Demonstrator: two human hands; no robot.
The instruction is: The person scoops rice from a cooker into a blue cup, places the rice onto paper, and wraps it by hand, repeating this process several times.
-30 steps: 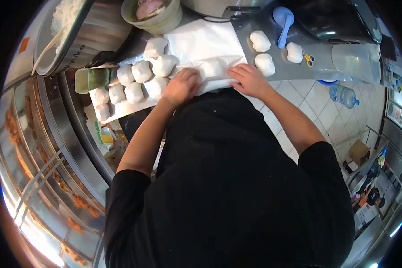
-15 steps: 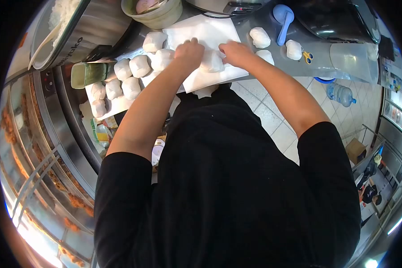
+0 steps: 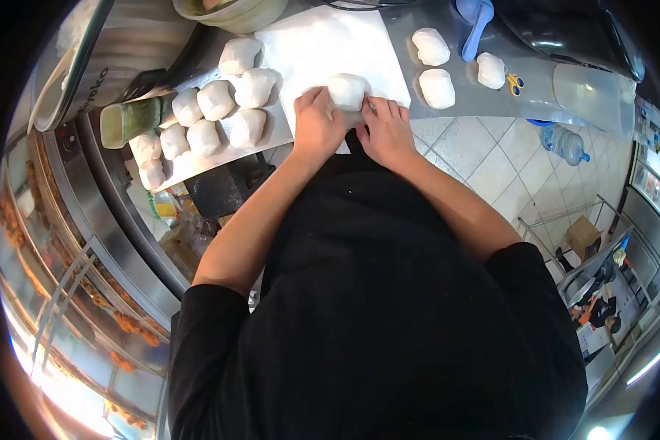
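Note:
A white paper-wrapped bundle (image 3: 347, 92) sits on the near part of white paper sheets (image 3: 323, 48) at the counter's front edge. My left hand (image 3: 319, 125) is at its near left corner, fingers curled onto the wrapping paper. At the near right corner my right hand (image 3: 385, 128) pinches the same paper, fingers bent. What the bundle holds is hidden. Several similar wrapped bundles (image 3: 216, 100) stand in rows to the left. Three more, one of them the nearest wrapped bundle (image 3: 437, 89), lie on the metal to the right.
A blue ladle (image 3: 477, 29) and yellow-handled scissors (image 3: 516, 84) lie at the right. A greenish container (image 3: 130, 121) stands left, by a large steel pot (image 3: 136, 55). A bowl (image 3: 235, 16) is at the back. A water bottle (image 3: 565, 144) is on the tiled floor.
Both hands have drawn back from the far side of the bundle to its near side, by my body. The paper now lies spread out beyond the bundle. The view has shifted slightly.

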